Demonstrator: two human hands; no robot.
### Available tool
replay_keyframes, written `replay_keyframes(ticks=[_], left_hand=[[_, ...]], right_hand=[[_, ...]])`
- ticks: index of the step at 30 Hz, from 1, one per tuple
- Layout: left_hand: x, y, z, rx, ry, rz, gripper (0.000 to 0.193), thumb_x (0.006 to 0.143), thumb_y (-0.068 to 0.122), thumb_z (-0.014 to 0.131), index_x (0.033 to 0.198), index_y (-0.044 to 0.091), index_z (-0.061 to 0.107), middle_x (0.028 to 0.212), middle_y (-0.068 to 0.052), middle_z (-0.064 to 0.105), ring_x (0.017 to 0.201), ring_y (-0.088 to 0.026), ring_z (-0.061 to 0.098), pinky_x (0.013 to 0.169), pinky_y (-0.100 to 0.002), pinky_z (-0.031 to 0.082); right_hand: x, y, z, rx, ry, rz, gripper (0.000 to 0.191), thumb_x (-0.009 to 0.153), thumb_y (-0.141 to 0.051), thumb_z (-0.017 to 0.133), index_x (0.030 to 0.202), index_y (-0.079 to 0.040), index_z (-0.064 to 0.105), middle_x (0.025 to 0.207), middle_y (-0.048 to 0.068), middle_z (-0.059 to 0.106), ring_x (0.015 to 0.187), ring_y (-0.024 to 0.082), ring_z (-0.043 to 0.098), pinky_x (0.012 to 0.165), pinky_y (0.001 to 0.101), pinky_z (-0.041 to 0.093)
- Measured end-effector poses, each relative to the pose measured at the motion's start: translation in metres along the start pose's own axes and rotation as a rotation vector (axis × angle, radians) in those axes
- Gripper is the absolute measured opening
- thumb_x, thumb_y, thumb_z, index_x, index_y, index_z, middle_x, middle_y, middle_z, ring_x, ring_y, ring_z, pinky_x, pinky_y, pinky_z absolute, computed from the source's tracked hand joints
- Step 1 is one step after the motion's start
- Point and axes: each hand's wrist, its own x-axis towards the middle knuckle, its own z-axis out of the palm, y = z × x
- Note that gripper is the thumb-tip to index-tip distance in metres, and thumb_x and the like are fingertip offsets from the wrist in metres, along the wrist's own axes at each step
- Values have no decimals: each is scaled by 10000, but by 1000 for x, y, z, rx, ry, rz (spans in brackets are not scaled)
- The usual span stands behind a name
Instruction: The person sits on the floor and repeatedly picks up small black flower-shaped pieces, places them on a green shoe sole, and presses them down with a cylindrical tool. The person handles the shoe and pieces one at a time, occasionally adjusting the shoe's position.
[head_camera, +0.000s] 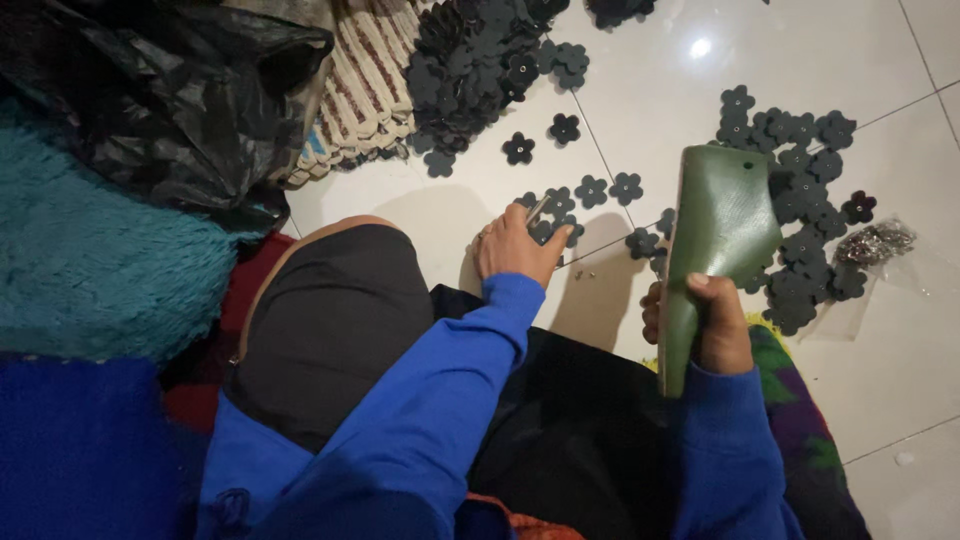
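Flower cutouts being gathered from the floor beside a green sole

A green sole (718, 240) is gripped upright in the right hand (715, 325), fingers wrapped round its lower edge; the left hand (512, 248) is pressed on the floor (660, 90), fingers pinching a thin metal tool among dark flowers (590, 190). No flower is seen fixed to the sole; a heap (480, 60) and a cluster (800, 200) lie unused

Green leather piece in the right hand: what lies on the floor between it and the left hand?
In the head view, a few dark flower cutouts lie on the white floor tiles between the left hand and the green leather piece held by the right hand.
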Motion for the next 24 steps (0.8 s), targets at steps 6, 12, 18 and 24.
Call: replay_keyframes(ticks=[6,12,18,24], left_hand=[[6,13,-9,-49,-72,-79,585,736,449,847,1085,29,638,1016,-183,714,1029,-382,659,913,-493,503],[7,11,-3,-30,-64,-12,532,771,467,832,1033,44,644,946,-190,715,977,-391,658,883,-508,496],[0,-19,8,-146,13,108,401,936,450,719,997,60,649,918,-154,711,882,-369,646,836,-497,483],[-1,-52,12,-142,216,159,291,990,380,652,953,91,643,890,-128,693,835,-342,622,823,-468,469]], right_hand=[[7,4,1,-140,99,-93,463,832,-398,667,1071,-7,603,895,136,611,717,240,593,639,359,491],[1,5,22,-877,425,-447,606,768,-303,779,1270,-13,600,1109,138,718,981,296,703,867,391,545],[1,7,27,-1184,507,-540,843,733,-364,841,1431,-24,514,1204,223,687,1093,376,674,937,448,525],[-4,11,32,-1396,619,-506,961,707,-380,862,1528,-92,452,1240,248,603,1139,430,590,960,497,488]])
